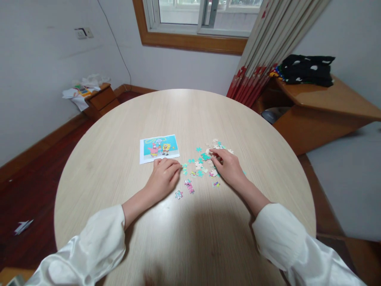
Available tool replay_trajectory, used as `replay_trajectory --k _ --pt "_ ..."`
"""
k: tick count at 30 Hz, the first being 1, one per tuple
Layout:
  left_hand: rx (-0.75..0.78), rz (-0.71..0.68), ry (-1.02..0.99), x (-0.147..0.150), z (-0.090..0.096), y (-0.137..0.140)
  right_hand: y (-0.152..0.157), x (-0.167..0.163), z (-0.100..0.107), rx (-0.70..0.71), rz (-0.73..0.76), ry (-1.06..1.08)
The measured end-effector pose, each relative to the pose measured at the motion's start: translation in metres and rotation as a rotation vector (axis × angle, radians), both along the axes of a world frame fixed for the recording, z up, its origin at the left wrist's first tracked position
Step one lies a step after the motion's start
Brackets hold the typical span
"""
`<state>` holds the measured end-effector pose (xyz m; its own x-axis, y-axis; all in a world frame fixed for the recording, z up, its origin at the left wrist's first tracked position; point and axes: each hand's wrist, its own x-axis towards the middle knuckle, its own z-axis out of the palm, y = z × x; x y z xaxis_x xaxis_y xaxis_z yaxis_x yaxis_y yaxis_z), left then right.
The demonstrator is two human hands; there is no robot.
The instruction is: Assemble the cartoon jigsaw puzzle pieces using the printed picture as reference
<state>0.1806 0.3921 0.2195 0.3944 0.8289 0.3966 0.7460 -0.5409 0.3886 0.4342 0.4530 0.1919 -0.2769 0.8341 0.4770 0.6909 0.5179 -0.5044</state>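
My left hand [164, 174] rests on the table with its fingers loosely bent, overlapping the lower edge of a printed cartoon picture [160, 147]. Its fingertips lie beside pale green puzzle pieces [185, 167], with nothing seen held. My right hand [228, 165] reaches over the scattered pile, thumb and index finger at a pale puzzle piece [207, 152] turned plain side up. Just below that sits a teal piece [205, 157]. Nearer to me lie a joined pink character section [189, 186], a small blue-white piece [179, 194] and a purple-yellow piece [216, 184].
All this lies on a round wooden table [178, 115]. A wooden cabinet [324, 103] with a black spotted cloth [308, 69] stands at the right. Beyond the table are a curtain [268, 43] and a window; a small drawer unit [102, 99] stands at the left.
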Motion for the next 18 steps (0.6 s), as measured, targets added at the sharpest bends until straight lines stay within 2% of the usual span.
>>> replay_trajectory --k 4,8,18 --pt "-0.067 0.001 0.042 0.029 0.011 0.015 0.0 0.001 0.0 -0.037 -0.035 0.07" --pt "-0.201 -0.019 0.159 0.052 0.015 0.03 -0.003 0.002 0.004 -0.062 -0.063 0.132" --pt "-0.275 0.006 0.219 0.059 0.017 0.03 -0.004 0.001 0.005 -0.051 -0.047 0.126"
